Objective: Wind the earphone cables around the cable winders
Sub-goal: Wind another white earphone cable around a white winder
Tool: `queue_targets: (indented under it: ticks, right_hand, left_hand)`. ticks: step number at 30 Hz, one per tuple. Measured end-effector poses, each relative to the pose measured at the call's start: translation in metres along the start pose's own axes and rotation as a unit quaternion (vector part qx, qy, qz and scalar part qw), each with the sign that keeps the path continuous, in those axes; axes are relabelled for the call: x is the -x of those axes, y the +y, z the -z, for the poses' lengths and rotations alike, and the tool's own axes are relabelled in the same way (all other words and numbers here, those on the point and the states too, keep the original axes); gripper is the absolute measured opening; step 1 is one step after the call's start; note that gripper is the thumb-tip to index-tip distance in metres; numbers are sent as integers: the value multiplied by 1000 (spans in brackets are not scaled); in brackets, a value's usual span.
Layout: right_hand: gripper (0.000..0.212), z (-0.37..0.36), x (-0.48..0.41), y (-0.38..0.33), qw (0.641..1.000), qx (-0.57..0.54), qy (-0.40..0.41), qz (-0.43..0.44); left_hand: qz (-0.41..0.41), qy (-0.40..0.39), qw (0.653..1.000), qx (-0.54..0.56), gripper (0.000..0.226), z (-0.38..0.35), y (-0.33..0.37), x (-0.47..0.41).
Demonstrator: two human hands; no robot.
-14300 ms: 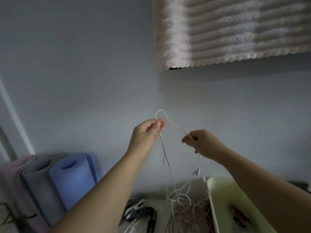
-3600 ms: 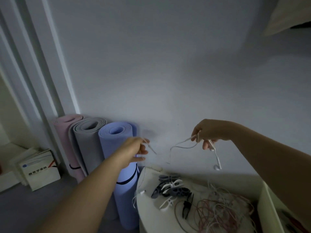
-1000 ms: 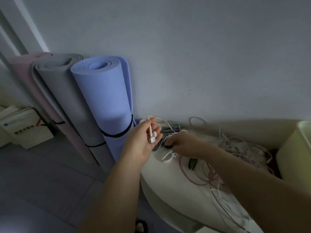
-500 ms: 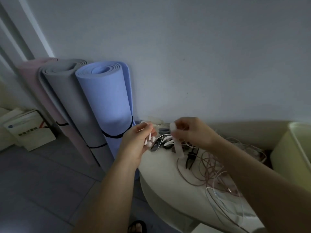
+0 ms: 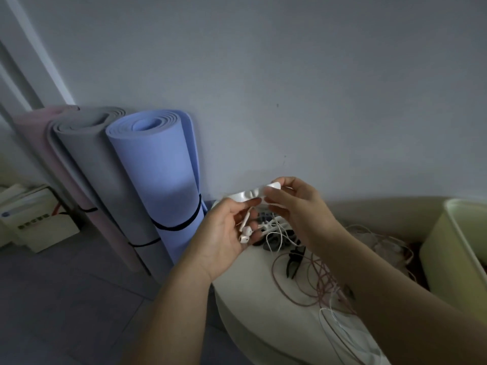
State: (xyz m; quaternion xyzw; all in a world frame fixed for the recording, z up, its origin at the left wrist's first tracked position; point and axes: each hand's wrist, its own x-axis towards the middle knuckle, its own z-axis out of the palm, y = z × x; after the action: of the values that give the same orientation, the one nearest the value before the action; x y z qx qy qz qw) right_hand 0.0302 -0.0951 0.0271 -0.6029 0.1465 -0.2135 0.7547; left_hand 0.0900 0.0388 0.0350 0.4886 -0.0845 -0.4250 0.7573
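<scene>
**Winder raised over the worktop, earbuds in the left palm**

A white cable winder is pinched at its right end by the right hand and held above the rounded worktop. Its left end is close to the thumb of the left hand, whose grip is curled round two white earbuds. Their cable is draped down over further winders on the worktop. Pinkish cables are heaped near a pale bin.
</scene>
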Motion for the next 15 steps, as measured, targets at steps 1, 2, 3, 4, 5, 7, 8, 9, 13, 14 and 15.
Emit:
queue_targets:
  ticks: [1,2,3,4,5,7,8,9,13,14,15]
  right_hand:
    - [11,-2,-2,2,1000,18,-12,3]
    - [11,-4,-2,2,999,35,-26,11]
    - [12,-6,-3,2,998,53,-41,21]
    - [15,-8,-2,0,996,71,-54,28]
    - [19,-10,-2,0,993,93,-62,34]
    - [38,-11,-4,2,989,125,-73,27]
    - [51,-11,-4,3,987,137,-87,13]
    - [64,-12,-5,5,984,140,-111,-11]
    - [70,-14,-1,14,959,58,-243,-137]
    - [67,-15,1,13,952,48,-253,-162]
    - [62,-15,3,12,946,51,-267,-175]
  left_hand:
    - [7,1,1000,10,38,2,1,0]
    - [12,13,1000,18,41,4,0,-1]
    - [16,29,999,25,41,7,-1,-2]
    - [15,47,998,29,40,10,-2,-3]
    - [15,61,997,35,36,12,-2,-4]
    - [14,62,997,46,26,15,0,-3]
    - [17,49,997,52,24,16,1,-1]
    - [23,30,998,60,26,17,3,1]
    - [46,-37,993,98,37,16,10,9]
    - [43,-44,992,108,36,16,12,11]
    - [37,-46,991,116,37,17,13,12]
